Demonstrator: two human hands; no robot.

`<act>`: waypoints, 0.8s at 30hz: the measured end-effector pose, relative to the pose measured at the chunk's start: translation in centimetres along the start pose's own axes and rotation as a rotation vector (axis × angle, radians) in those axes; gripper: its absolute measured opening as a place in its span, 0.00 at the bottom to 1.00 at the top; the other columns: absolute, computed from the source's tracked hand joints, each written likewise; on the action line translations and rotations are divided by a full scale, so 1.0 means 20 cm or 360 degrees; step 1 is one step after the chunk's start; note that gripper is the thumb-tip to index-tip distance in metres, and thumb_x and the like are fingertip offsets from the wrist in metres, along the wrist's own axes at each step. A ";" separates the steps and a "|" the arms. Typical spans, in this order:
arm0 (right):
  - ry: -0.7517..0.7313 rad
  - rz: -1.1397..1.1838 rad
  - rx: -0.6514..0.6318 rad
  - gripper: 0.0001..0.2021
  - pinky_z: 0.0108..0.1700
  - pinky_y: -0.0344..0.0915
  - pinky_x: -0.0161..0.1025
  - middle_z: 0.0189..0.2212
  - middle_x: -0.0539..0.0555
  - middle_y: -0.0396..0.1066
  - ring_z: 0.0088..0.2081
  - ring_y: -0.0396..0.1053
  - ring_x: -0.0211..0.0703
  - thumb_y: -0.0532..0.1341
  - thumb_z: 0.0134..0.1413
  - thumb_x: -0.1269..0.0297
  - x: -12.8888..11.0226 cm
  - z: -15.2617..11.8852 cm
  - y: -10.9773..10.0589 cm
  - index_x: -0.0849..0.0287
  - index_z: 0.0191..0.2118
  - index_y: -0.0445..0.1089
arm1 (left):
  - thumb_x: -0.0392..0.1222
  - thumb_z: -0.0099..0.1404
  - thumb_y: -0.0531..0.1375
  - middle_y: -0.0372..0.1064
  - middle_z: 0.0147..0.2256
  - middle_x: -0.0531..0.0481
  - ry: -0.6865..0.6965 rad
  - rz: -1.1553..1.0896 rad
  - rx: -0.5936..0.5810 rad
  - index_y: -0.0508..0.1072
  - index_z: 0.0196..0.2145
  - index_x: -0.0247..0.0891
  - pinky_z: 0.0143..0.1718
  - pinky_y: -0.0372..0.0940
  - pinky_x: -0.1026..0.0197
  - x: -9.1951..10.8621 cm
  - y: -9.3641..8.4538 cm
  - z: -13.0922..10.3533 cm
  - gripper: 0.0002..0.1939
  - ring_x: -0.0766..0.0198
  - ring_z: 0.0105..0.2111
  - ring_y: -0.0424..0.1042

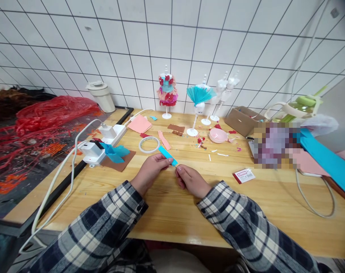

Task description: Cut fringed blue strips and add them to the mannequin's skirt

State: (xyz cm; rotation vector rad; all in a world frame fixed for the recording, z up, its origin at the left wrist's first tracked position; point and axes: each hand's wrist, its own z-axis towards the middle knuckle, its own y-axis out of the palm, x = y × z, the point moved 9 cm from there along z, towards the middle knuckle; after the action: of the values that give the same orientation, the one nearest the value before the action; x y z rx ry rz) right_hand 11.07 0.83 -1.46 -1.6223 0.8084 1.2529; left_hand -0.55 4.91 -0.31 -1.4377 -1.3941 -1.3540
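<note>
Between thumb and fingers, my left hand (pixel 153 170) grips a narrow bright blue paper strip (pixel 165 152), which slants down to the right above the table. My right hand (pixel 189 179) is closed in a pinch just beyond the strip's lower end. Something thin shows at its fingertips, too small to name. Just behind the hands lie a roll of white tape (pixel 139 144) and a pink paper strip (pixel 164 140). Farther back stand a small dress form (pixel 167 91) in red, peach and blue ruffles and another with a pleated blue paper fan (pixel 200 95).
At left are white power strips (pixel 117 132) with cables, crumpled blue paper (pixel 115 152) and brown sheets. Plain white dress forms (pixel 222 93), a pink bowl (pixel 217 135) and a cardboard box (pixel 243 119) stand behind. A label card (pixel 244 175) lies right of my hands.
</note>
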 end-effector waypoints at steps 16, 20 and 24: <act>0.0070 0.0038 -0.0044 0.23 0.23 0.52 0.34 0.15 0.43 0.56 0.18 0.54 0.35 0.45 0.62 0.41 -0.01 0.00 0.00 0.54 0.27 0.55 | 0.46 0.48 0.70 0.75 0.27 0.50 0.0022 0.0038 -0.0030 0.78 0.28 0.36 0.30 0.58 0.64 -0.02 -0.02 0.02 0.12 0.67 0.25 0.65; 0.0066 0.0034 -0.0046 0.23 0.23 0.52 0.35 0.16 0.44 0.56 0.19 0.54 0.35 0.46 0.62 0.41 -0.02 0.00 0.00 0.54 0.26 0.55 | 0.46 0.47 0.71 0.74 0.27 0.51 0.0001 0.0016 -0.0029 0.78 0.27 0.37 0.30 0.58 0.64 -0.02 -0.02 0.02 0.12 0.67 0.25 0.66; 0.0054 -0.0019 -0.0044 0.23 0.24 0.53 0.35 0.16 0.45 0.57 0.19 0.54 0.36 0.46 0.62 0.41 -0.02 0.00 0.00 0.54 0.26 0.55 | 0.47 0.48 0.71 0.72 0.26 0.52 0.0029 -0.0011 -0.0017 0.77 0.27 0.36 0.30 0.57 0.64 -0.01 -0.02 0.02 0.13 0.68 0.24 0.64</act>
State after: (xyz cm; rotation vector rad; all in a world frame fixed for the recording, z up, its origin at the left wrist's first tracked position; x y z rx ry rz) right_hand 10.91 0.76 -1.12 -1.6722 0.8045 1.2362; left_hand -0.87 5.32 -0.68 -1.4255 -1.3831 -1.3776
